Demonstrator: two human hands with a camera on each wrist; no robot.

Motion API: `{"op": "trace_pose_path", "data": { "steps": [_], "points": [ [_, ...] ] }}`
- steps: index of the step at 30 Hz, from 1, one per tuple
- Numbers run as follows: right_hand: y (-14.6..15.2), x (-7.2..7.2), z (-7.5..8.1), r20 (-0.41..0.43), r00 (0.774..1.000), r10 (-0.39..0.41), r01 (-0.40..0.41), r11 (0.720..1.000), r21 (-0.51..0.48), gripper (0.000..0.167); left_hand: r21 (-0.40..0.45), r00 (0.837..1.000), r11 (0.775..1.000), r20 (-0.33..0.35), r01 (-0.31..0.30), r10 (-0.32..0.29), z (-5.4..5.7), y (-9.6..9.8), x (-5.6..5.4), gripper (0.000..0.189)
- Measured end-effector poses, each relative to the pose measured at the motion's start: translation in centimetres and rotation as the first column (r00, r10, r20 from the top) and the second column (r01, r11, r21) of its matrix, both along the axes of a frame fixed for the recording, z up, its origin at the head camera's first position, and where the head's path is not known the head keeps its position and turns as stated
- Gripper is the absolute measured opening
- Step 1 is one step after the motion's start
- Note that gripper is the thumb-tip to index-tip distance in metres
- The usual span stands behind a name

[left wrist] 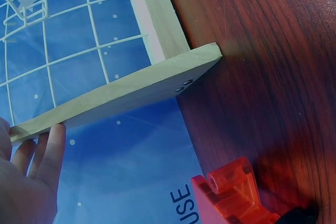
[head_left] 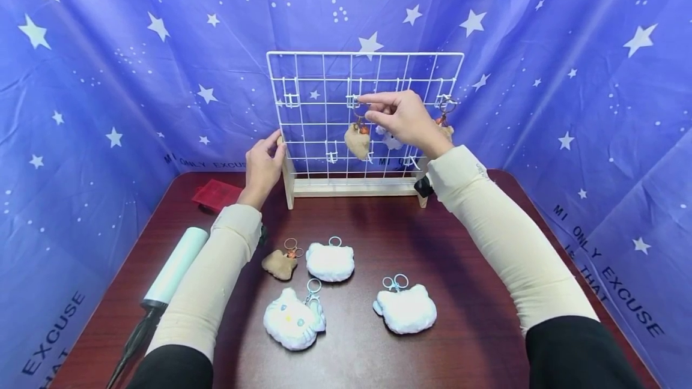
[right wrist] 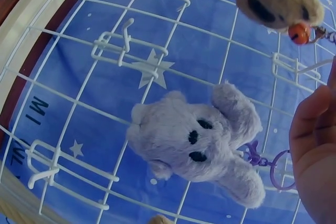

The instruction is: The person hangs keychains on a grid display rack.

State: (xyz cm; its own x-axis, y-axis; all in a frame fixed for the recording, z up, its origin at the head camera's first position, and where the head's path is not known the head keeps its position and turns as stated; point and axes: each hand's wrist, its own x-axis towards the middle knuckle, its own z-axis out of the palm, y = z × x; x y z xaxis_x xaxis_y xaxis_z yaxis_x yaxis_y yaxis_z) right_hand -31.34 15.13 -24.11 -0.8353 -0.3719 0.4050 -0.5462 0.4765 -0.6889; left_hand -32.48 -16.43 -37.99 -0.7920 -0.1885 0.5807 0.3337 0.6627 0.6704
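Note:
My left hand grips the left wooden post of a white wire grid rack, fingers at its outer side. Up at a hook in the grid's middle, my right hand pinches the ring of a tan plush keychain. That plush hangs below the fingers and has an orange bell. Just beside it a lilac long-eared plush keychain hangs on the grid by a purple ring, partly covered by my right hand in the head view. Another tan plush keychain hangs at the right.
On the table lie a tan plush keychain and white ones. A red plastic object is at the back left. A pale cylinder with a black handle lies by my left sleeve. Bare hooks remain on the grid.

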Motion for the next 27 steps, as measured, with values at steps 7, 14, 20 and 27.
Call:
{"op": "trace_pose_path", "data": {
  "steps": [7, 14, 20, 27],
  "points": [
    [-0.6, 0.3, 0.1, -0.013, 0.997, -0.071, 0.071, 0.997, -0.015, 0.031, -0.009, 1.000, 1.000, -0.005, -0.005, 0.005, 0.0, 0.0, 0.0, 0.036],
    [-1.3, 0.4, 0.1, -0.023, 0.994, -0.110, 0.110, 0.994, -0.005, 0.031, -0.013, 1.000, 1.000, 0.004, -0.009, 0.009, -0.1, 0.0, 0.1, 0.036],
    [-1.8, 0.4, 0.5, -0.010, 0.991, -0.131, 0.131, 0.991, 0.021, 0.032, -0.002, 1.000, 1.000, 0.002, -0.007, 0.007, 0.0, 0.0, 0.2, 0.036],
    [-2.0, 0.3, 0.5, 0.031, 0.990, -0.135, 0.134, 0.991, 0.018, 0.033, -0.011, 1.000, 1.000, -0.007, 0.002, -0.002, -0.1, -0.1, -0.1, 0.036]
  ]
}}
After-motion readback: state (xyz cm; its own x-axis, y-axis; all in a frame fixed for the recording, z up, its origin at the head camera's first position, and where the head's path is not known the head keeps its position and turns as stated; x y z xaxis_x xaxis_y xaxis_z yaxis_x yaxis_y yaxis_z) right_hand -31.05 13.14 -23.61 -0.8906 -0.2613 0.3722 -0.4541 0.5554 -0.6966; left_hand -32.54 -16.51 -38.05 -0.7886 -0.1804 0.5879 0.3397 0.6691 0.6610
